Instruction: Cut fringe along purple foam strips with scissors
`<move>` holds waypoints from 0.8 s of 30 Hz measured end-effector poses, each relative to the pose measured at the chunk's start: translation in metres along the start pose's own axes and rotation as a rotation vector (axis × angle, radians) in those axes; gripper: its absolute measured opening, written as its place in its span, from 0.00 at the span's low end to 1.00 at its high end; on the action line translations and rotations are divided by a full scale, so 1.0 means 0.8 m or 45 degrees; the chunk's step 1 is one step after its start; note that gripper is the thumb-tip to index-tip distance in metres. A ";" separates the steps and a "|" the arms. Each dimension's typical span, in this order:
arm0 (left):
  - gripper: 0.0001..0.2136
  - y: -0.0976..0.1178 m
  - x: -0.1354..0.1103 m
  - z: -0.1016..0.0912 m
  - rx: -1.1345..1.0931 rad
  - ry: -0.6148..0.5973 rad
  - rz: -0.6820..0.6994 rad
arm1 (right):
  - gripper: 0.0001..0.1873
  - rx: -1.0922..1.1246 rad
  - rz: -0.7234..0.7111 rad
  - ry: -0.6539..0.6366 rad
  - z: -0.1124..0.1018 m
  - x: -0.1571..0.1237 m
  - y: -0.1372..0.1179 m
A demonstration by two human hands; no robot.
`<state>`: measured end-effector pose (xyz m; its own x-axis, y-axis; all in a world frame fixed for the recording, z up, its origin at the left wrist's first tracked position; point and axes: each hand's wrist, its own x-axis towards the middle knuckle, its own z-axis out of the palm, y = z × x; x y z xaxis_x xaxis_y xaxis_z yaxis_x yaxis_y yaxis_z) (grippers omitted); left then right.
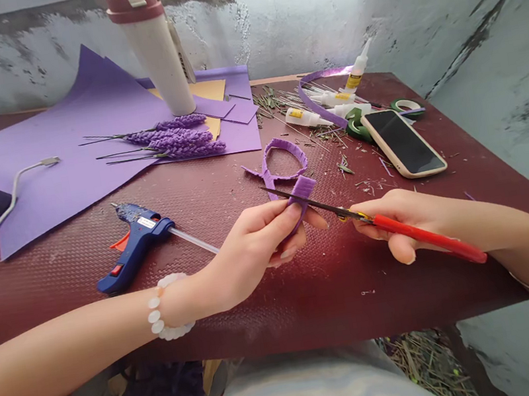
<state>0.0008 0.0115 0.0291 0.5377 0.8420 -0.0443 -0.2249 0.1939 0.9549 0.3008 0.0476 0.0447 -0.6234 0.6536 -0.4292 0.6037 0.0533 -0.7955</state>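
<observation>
My left hand [265,238] pinches a purple paper strip [303,185] between thumb and fingers, above the table's middle. Red-handled scissors [426,240] are in my right hand [393,221], their dark blades lying across the strip close to my left thumb. Whether the blades are parted I cannot make out. Just beyond my left hand, a curled length of fringed purple strip [305,159] loops over the tabletop; whether it joins the held piece is unclear. A blue glue gun [138,238] lies left of my left hand, its clear glue stick running toward my wrist.
Purple sheets [53,164] cover the back left, bearing purple flower stems [185,140] and a tall white tumbler [154,55]. Back right are glue bottles [304,116], green tape [407,108], wire stems and a phone [404,142]. A white cable [16,187] lies at left.
</observation>
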 end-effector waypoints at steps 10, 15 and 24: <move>0.24 0.001 0.001 0.002 0.043 0.022 -0.023 | 0.33 -0.023 0.033 -0.026 -0.002 -0.003 0.000; 0.24 0.000 0.002 0.002 0.014 0.009 -0.011 | 0.34 -0.115 0.010 0.007 -0.004 -0.002 0.002; 0.25 -0.003 0.008 0.000 0.157 0.150 0.103 | 0.43 -0.569 0.058 0.294 -0.004 0.001 -0.015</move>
<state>0.0049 0.0165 0.0264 0.4213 0.9069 0.0072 -0.1587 0.0658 0.9851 0.2948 0.0500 0.0557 -0.4958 0.8100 -0.3132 0.8128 0.3059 -0.4957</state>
